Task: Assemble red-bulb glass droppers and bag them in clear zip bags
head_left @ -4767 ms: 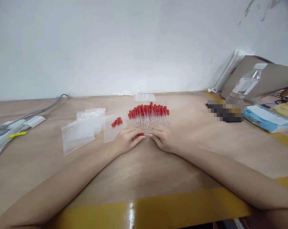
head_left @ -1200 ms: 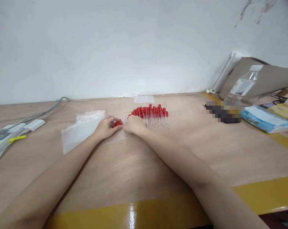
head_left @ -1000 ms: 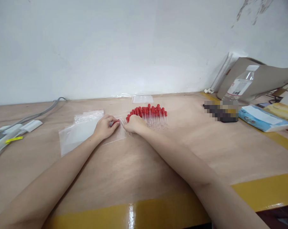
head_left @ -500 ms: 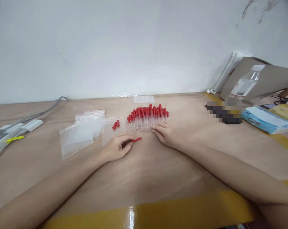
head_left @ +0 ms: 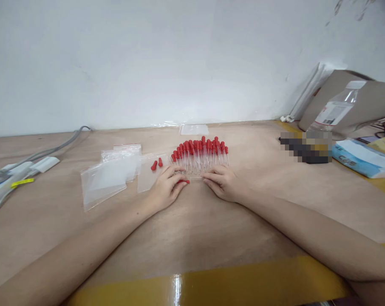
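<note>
A row of several glass droppers with red rubber bulbs (head_left: 200, 152) lies mid-table. My left hand (head_left: 165, 187) is closed, pinching a red rubber bulb (head_left: 183, 181) at its fingertips. My right hand (head_left: 222, 182) rests just right of it, fingers curled on a thin clear glass tube (head_left: 196, 178) that points toward the bulb. Two loose red bulbs (head_left: 156, 164) lie on a small clear bag (head_left: 149, 174) left of my left hand.
Clear zip bags (head_left: 108, 174) lie to the left. Grey cables and a power strip (head_left: 10, 178) sit at the far left. A plastic bottle (head_left: 334, 112), a cardboard piece (head_left: 367, 100) and a blue packet (head_left: 361, 158) stand at the right. Yellow tape (head_left: 211, 287) marks the near edge.
Both hands came back from the loose bulbs on the bag to the space before the dropper row. The left hand brought one red bulb; now bulb and tube meet between the hands.
</note>
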Motion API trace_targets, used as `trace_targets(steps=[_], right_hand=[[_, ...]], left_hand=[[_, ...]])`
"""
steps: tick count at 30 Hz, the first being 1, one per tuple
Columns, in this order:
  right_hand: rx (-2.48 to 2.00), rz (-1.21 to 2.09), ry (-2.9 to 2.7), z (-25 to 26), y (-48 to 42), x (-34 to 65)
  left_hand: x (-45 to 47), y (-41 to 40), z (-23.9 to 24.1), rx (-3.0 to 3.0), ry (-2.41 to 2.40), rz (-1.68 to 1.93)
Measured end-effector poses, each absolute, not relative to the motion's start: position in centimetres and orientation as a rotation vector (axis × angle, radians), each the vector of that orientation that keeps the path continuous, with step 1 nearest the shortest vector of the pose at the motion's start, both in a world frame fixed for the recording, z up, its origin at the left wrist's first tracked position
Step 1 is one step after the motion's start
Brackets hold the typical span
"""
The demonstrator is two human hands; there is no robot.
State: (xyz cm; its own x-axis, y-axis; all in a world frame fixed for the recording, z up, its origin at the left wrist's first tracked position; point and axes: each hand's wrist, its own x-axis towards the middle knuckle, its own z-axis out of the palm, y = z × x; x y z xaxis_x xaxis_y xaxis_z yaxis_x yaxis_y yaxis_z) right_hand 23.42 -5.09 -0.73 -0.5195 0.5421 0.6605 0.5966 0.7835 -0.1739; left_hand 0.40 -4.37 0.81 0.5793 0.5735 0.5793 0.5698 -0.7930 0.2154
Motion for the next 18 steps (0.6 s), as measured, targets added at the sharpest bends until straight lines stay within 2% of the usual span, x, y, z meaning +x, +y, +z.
trace_targets(steps=[13,18], right_hand=[[-0.828,-0.087,-2.267,-0.79,-5.14,23.35],[-0.810,-0.105,-2.238,-0.90,-4.90,23.23]], left_hand=[[0.48,-4.88,0.90,2.503,1.098,0.934],[0.55,-4.56,0.69,2.506,0.967,0.982]])
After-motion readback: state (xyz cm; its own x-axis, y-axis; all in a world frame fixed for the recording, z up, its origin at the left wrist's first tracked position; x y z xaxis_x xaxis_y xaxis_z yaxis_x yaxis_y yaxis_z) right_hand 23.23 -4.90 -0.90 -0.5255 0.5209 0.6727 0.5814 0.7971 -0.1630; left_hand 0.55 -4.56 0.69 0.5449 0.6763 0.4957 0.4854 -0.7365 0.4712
